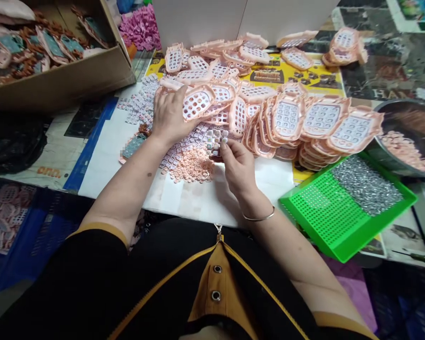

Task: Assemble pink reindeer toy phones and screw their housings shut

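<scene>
My left hand [170, 115] is closed on the edge of a pink toy-phone shell [197, 103] with rows of round holes, at the left of the pile. My right hand [239, 163] pinches a small keypad piece [216, 140] with pale, printed keys, held low above the loose parts. Under and between the hands lie a heap of tiny pink parts [193, 165] and a spread of small white printed pieces [184, 146]. Beside my left forearm lies a pink-and-brown piece with a blue-grey panel [136, 144].
Stacked pink shells [286, 115] with printed keys stand at the right. A green basket [315, 203] holds many small metal screws [368, 184]. Behind it is a bowl [403, 111] with pink parts. A cardboard box [102, 71] of brown-and-pink pieces stands at the left.
</scene>
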Demonstrator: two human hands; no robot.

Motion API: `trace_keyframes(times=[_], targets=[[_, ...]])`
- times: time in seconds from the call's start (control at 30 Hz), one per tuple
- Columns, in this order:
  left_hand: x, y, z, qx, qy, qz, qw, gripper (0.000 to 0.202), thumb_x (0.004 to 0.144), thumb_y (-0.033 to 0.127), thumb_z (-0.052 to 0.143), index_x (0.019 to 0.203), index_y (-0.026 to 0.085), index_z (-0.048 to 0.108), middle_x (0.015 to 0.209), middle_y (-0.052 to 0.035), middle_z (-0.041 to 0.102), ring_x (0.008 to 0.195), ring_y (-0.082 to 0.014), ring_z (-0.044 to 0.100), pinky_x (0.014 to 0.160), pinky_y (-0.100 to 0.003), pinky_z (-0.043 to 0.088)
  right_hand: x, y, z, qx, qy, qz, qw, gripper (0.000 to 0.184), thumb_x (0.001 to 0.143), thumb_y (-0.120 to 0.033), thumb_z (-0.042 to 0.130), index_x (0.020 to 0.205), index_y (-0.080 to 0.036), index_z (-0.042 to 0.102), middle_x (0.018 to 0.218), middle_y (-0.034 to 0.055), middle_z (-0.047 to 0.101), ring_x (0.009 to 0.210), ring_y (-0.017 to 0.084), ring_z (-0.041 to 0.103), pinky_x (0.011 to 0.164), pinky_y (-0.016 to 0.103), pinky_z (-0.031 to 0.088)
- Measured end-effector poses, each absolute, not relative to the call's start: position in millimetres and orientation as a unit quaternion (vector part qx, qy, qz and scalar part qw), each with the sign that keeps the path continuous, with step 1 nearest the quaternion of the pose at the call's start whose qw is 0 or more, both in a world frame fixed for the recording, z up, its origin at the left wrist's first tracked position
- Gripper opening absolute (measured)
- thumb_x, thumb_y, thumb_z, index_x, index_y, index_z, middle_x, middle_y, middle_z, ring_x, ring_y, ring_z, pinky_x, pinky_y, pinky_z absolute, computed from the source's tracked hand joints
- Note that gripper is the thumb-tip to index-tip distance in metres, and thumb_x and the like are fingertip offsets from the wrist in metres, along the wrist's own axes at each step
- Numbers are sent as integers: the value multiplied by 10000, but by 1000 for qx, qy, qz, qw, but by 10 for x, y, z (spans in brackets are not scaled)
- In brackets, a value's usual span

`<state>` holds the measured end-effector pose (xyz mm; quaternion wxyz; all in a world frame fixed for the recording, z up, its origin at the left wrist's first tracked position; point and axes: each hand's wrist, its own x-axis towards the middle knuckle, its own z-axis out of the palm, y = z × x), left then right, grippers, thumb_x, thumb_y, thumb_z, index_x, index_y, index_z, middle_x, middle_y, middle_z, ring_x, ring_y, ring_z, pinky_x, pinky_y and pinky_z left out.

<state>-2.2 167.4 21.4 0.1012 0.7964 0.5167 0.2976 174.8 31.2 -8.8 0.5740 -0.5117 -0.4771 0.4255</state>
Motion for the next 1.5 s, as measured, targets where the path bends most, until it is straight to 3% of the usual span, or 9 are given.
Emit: trace_keyframes(times=[0.17, 0.43, 0.7, 0.83, 0.93, 1.13, 1.23, 1.4, 1.5], targets=[[-295, 1330, 328, 793, 521, 311, 57, 1038, 698, 796, 702, 1541, 313, 334, 1520, -126, 521, 1424, -363, 464, 1241, -572, 287, 1860, 307, -119, -417, -334, 605, 591, 472, 703, -617, 819, 798, -235, 559, 694, -89, 578, 556, 74, 619, 623, 256, 590], [-648, 423, 412, 829, 513, 215, 59, 968, 755, 653, 736, 1545, 218, 384, 1430, -167, 594, 1286, -351, 597, 1093, -510, 488, 1879, 276, 42, -377, -302, 668, 566, 471, 602, -534, 896, 779, -212, 600, 678, -78, 644, 543, 61, 625, 590, 206, 564], [-359, 179, 559, 880, 410, 187, 150, 881, 776, 572, 754, 1519, 221, 435, 1464, -162, 575, 1318, -321, 566, 1113, -480, 470, 1897, 230, 60, -377, -352, 648, 560, 347, 635, -439, 847, 648, -201, 594, 569, -81, 539, 451, 38, 442, 414, 192, 399], [-331, 156, 562, 850, 443, 222, 179, 1015, 699, 611, 815, 1548, 268, 378, 1534, -147, 504, 1330, -321, 554, 1110, -475, 482, 1926, 236, 48, -386, -338, 669, 538, 318, 625, -402, 841, 667, -203, 596, 583, -75, 542, 474, 51, 462, 457, 203, 429], [-305, 61, 441, 823, 475, 265, 165, 1015, 718, 604, 808, 1555, 264, 344, 1551, -157, 480, 1358, -324, 540, 1139, -478, 461, 1920, 227, 32, -389, -345, 660, 542, 318, 662, -407, 833, 698, -211, 585, 644, -70, 561, 552, 58, 505, 560, 212, 489], [-139, -89, 107, 763, 519, 349, 160, 1110, 827, 602, 714, 1632, 254, 34, 1625, -212, 354, 1500, -344, 398, 1172, -517, 425, 1904, 219, 44, -392, -354, 646, 552, 295, 668, -424, 810, 730, -221, 605, 727, -54, 602, 665, 75, 567, 638, 217, 516], [-33, -54, 49, 743, 492, 398, 218, 1059, 881, 683, 591, 1630, 273, -37, 1612, -212, 380, 1491, -337, 419, 1155, -524, 441, 1891, 235, 49, -384, -324, 665, 553, 317, 625, -428, 814, 728, -223, 596, 725, -48, 621, 678, 87, 594, 654, 232, 547], [79, 0, 60, 674, 408, 434, 437, 919, 809, 663, 691, 1552, 278, 311, 1572, -182, 473, 1413, -347, 519, 1100, -519, 503, 1874, 245, 31, -379, -351, 663, 541, 320, 653, -433, 815, 712, -222, 582, 705, -53, 601, 649, 80, 570, 639, 228, 541], [84, -21, 35, 597, 393, 400, 574, 915, 786, 613, 731, 1553, 343, 312, 1580, -156, 473, 1296, -338, 625, 987, -511, 582, 1866, 229, 42, -372, -379, 663, 527, 328, 658, -450, 821, 709, -214, 598, 680, -55, 591, 617, 76, 536, 600, 225, 497]])
